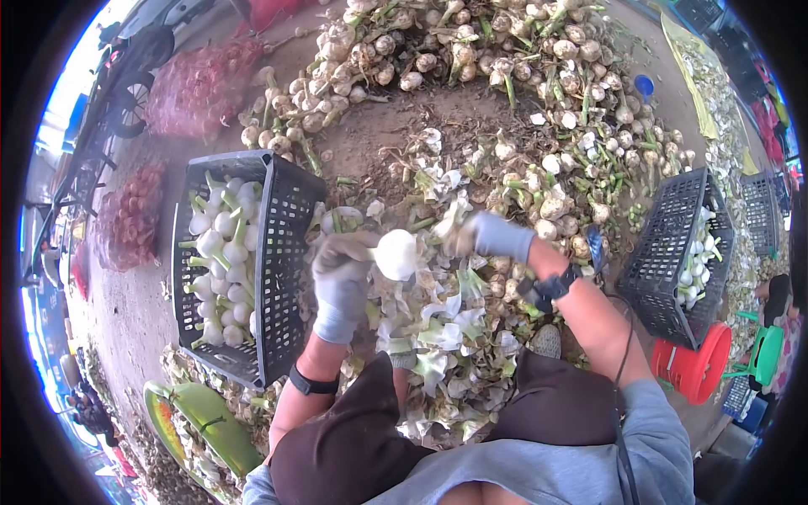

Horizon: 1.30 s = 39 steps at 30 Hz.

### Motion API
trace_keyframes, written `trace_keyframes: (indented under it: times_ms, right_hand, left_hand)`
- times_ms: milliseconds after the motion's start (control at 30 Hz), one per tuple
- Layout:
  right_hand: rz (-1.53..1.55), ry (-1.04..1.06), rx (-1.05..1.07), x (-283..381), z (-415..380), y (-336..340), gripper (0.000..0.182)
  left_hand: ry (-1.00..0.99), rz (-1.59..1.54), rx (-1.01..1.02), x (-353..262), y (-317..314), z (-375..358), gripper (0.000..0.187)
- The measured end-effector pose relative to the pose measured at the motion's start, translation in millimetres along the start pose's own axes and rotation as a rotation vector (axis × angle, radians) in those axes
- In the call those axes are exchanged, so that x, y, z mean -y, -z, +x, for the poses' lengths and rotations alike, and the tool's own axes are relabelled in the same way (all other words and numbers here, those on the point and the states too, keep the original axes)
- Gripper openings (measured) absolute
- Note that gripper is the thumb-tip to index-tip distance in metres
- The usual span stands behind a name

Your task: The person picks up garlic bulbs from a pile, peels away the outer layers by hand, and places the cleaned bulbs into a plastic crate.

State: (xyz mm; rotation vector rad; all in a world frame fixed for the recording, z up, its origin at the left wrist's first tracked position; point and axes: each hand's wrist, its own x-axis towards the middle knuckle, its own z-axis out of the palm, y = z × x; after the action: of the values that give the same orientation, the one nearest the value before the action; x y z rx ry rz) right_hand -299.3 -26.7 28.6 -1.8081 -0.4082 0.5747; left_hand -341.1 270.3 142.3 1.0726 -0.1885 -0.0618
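My left hand (341, 273), in a grey-white glove, is closed around the short stem of a garlic bulb (396, 255). The bulb is clean, white and round, and points toward my other hand. My right hand (497, 236), gloved too, is a little to the right, apart from the bulb, with its fingers curled together. Pale papery matter shows at those fingertips, but blur hides what they grip, if anything. Beneath both hands spreads a heap of loose garlic skins (446, 328). Close to my left hand is a black crate (282, 244) holding many white bulbs.
Unpeeled garlic (463, 55) is piled ahead and to the right. A second black crate (665, 244) with white bulbs stands at right, beside a red plastic stool (707, 366). Red mesh sacks (202, 88) lie at left. A green-and-yellow object (206, 421) sits at lower left.
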Motion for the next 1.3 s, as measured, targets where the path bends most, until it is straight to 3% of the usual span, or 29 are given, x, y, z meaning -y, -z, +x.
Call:
trace_keyframes:
  times_ms: [33, 100, 167, 200, 233, 267, 300, 333, 400, 433, 467, 500, 533, 567, 633, 667, 733, 767, 833, 900, 967, 1067, 1167, 1233, 1267, 1300]
  right_hand:
    - [-0.312, 0.242, 0.066, 26.3, -12.5, -28.1, 0.012]
    - [-0.478, 0.092, 0.058, 73.6, -32.5, -61.2, 0.012]
    - [-0.545, 0.13, -0.046, 49.9, -32.5, -70.9, 0.017]
    - [-0.71, 0.065, -0.296, 53.4, -28.5, -65.6, 0.024]
    - [-0.87, 0.004, -0.555, 57.3, -23.1, -60.2, 0.031]
    - [-0.794, -0.073, -0.472, 55.4, -21.8, -50.3, 0.045]
    - [-0.791, -0.196, -0.31, 44.4, -15.5, -47.7, 0.047]
    - [-0.79, -0.32, -0.159, 24.6, -6.9, -48.3, 0.049]
    - [-0.723, -0.248, -0.193, -0.4, 1.6, -51.7, 0.046]
    - [-0.681, -0.217, -0.233, 0.7, 2.5, -49.8, 0.05]
    - [-0.351, -0.155, -0.372, -7.7, 6.9, -50.8, 0.05]
    - [-0.019, -0.331, -0.378, -2.1, 6.1, -52.5, 0.044]
    - [0.791, -0.256, -0.176, 24.1, -0.8, -52.8, 0.038]
    - [0.132, 0.294, -0.046, 40.9, -5.7, -53.3, 0.031]
    - [1.258, -0.154, 0.149, 72.2, -5.1, -67.6, 0.03]
    - [1.255, -0.152, 0.143, 90.8, -10.3, -68.2, 0.03]
    - [0.884, -0.238, -0.062, 120.7, -17.1, -65.7, 0.031]
    - [0.892, -0.245, -0.059, 115.5, -15.8, -61.9, 0.031]
    - [0.008, 0.169, -0.204, 87.1, -10.2, -58.5, 0.034]
    - [0.223, 0.205, -0.306, 55.5, 2.3, -73.9, 0.029]
    - [0.426, -0.068, -0.305, 53.3, -3.1, -74.9, 0.021]
    - [0.673, -0.18, -0.279, 99.7, -11.0, -64.6, 0.013]
    - [0.674, -0.008, -0.315, 47.0, 1.2, -78.2, 0.005]
    - [0.681, -0.035, -0.336, 61.4, -1.6, -72.3, 0.01]
    - [0.297, 0.136, -0.355, 75.6, -9.4, -61.3, 0.012]
    - [-0.093, 0.301, -0.364, 85.5, -14.9, -53.3, 0.014]
  left_hand:
    - [-0.069, -0.177, 0.064, 1.2, 14.6, 5.3, 0.03]
    - [-0.029, -0.575, -0.131, -35.1, 13.4, 3.7, 0.042]
    - [-0.057, -1.038, 0.111, -63.5, 30.4, 13.5, 0.05]
    - [-0.061, -0.873, 0.046, -69.3, 22.4, 12.8, 0.045]
    - [0.057, -0.813, -0.112, -59.0, 23.7, 8.6, 0.046]
    - [0.165, -0.748, -0.253, -42.5, 25.2, 6.2, 0.046]
    - [0.198, -0.227, -0.22, -23.3, 6.6, 6.0, 0.041]
    - [0.284, 0.146, 0.003, 14.8, 35.5, 2.0, 0.036]
    - [0.627, 0.065, -0.16, 25.7, -9.5, -3.8, 0.034]
    - [0.638, 0.099, -0.12, 37.0, -12.2, -6.6, 0.045]
    - [0.61, 0.132, -0.085, 49.2, -8.3, -9.1, 0.053]
    - [0.588, 0.17, -0.056, 59.4, -3.0, -12.5, 0.062]
    - [0.525, 0.211, -0.018, 66.7, 1.3, -13.3, 0.068]
    - [0.464, 0.252, 0.017, 70.5, 2.7, -11.7, 0.074]
    - [0.543, -0.024, 0.124, 43.3, -17.9, -0.2, 0.066]
    - [0.6, -0.123, 0.111, 34.8, -23.1, 0.2, 0.061]
    - [0.666, -0.218, 0.094, 37.5, -21.0, -2.8, 0.057]
    - [0.495, 0.047, 0.095, 54.9, -11.0, -5.2, 0.054]
    - [0.238, 0.626, 0.104, 63.2, -3.4, -15.5, 0.051]
    - [0.117, 1.068, 0.098, 48.3, -21.6, -15.5, 0.054]
    - [0.233, 0.8, -0.046, 45.6, -29.5, -17.1, 0.048]
    - [0.24, 0.928, -0.071, 35.6, -36.3, -12.7, 0.049]
    - [0.225, 0.924, -0.05, 33.6, -32.4, -9.1, 0.05]
    - [0.571, 0.192, -0.051, 33.9, -27.1, -9.0, 0.043]
    - [0.683, -0.051, -0.037, 45.2, -17.1, -10.1, 0.044]
    - [0.684, -0.053, -0.038, 39.6, -18.8, -7.6, 0.044]
